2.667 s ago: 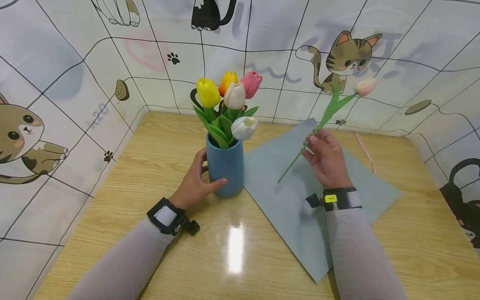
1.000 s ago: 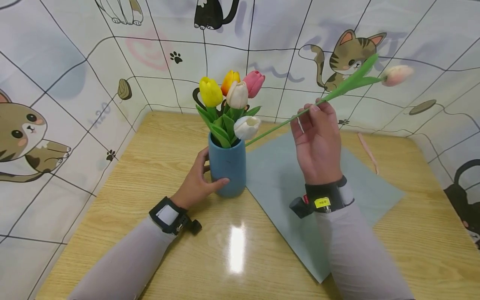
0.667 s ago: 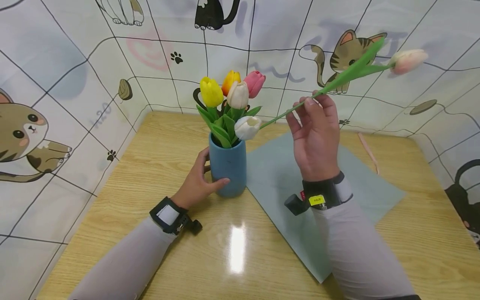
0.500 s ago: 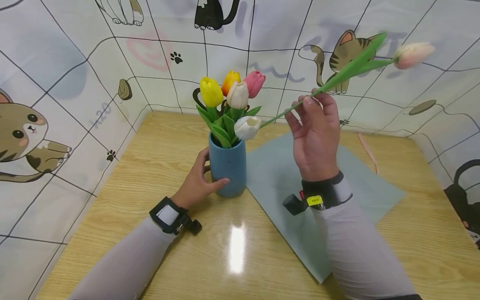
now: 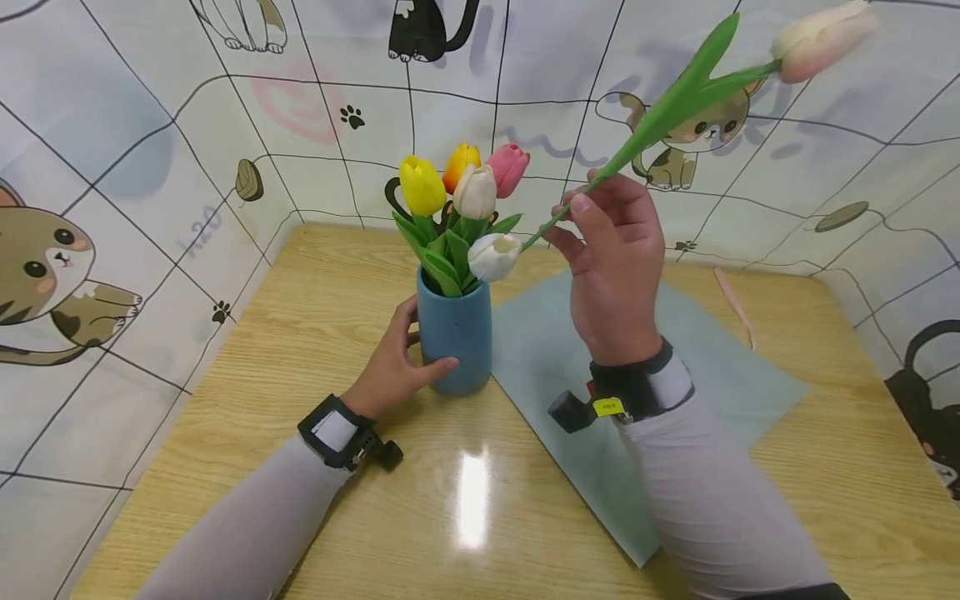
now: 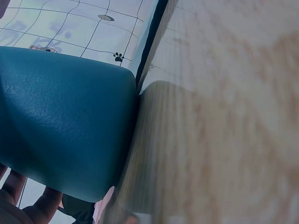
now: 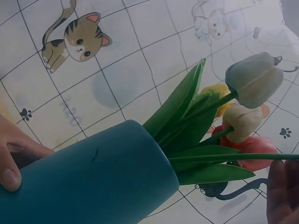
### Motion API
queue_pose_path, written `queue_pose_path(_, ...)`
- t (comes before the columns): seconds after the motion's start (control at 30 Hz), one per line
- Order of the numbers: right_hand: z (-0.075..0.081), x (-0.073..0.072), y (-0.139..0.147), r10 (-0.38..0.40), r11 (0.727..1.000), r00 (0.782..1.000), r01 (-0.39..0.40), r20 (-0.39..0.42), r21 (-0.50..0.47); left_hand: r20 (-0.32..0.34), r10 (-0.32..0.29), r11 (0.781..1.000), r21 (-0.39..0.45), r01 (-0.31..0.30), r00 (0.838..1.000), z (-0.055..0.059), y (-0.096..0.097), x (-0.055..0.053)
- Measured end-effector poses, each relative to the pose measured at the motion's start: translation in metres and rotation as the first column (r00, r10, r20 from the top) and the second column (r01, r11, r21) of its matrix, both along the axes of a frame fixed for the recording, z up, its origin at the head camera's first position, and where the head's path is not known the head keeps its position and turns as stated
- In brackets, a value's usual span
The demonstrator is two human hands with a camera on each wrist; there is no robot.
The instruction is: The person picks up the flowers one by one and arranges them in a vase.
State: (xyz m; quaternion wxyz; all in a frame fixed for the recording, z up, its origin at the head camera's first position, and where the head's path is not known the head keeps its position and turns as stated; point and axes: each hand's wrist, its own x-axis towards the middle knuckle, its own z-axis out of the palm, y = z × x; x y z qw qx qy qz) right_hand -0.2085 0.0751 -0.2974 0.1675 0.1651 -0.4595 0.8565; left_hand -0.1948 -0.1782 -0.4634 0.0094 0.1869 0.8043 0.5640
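Observation:
My left hand [image 5: 390,367] grips a blue vase [image 5: 455,346] low on its side, thumb across the front and fingers behind. Several tulips stand in the vase: a yellow tulip [image 5: 422,185], an orange one, a pink tulip [image 5: 508,169] and two whitish ones. Between thumb and fingertips, my right hand [image 5: 615,267] pinches the green stem of a pale pink tulip [image 5: 821,43], tilted with its bloom up to the right. Its lower stem passes behind the white tulip [image 5: 493,256] in the head view. In the right wrist view that stem [image 7: 219,157] reaches the vase's rim.
Grey-blue wrapping paper [image 5: 720,383] lies flat on the wooden table [image 5: 337,517], right of the vase. A thin pink strip [image 5: 735,307] lies beyond it. Behind the table rises a white backdrop [image 5: 555,50] printed with cats and grid lines.
My right hand has gone from over the paper up and left toward the vase, tilting the pale pink tulip with its stem end now near the vase mouth. My left hand stays put.

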Motion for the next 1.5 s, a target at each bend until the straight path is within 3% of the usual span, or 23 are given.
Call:
queue_pose_path(0.27, -0.008, 0.006, -0.013, 0.006, 0.991, 0.999, 0.001, -0.053, 0.137, -0.002, 0.0, 1.0, 0.013, 0.0, 1.0, 0.001, 0.001, 0.001)
queue_pose_path(0.53, -0.019, 0.01, -0.024, 0.01, 0.957, 0.991, 0.03, -0.134, 0.29, -0.01, 0.0, 1.0, 0.013, 0.0, 1.0, 0.0, 0.001, 0.0)
queue_pose_path(0.67, -0.023, 0.013, -0.026, 0.008, 0.905, 0.99, 0.053, -0.141, 0.421, -0.007, 0.003, 1.0, 0.008, -0.003, 1.0, -0.001, 0.001, 0.0)
queue_pose_path(0.77, -0.024, 0.015, -0.028, 0.003, 0.846, 0.991, 0.069, -0.134, 0.529, -0.004, 0.007, 1.0, 0.005, -0.007, 1.0, -0.001, 0.001, 0.0)
queue_pose_path(1.07, -0.022, 0.017, -0.03, 0.043, 0.727, 0.994, 0.04, -0.103, 0.685, -0.013, 0.006, 1.0, 0.005, -0.006, 1.0, 0.0, 0.0, 0.0)
queue_pose_path(1.2, -0.019, 0.017, -0.029, 0.03, 0.684, 0.995, 0.045, -0.09, 0.728, -0.017, 0.005, 1.0, 0.007, -0.005, 1.0, -0.001, 0.0, 0.0)
queue_pose_path(1.5, -0.013, 0.021, -0.026, -0.009, 0.617, 0.999, 0.039, -0.043, 0.786, -0.021, 0.002, 1.0, 0.011, -0.002, 1.0, -0.002, 0.0, -0.001)
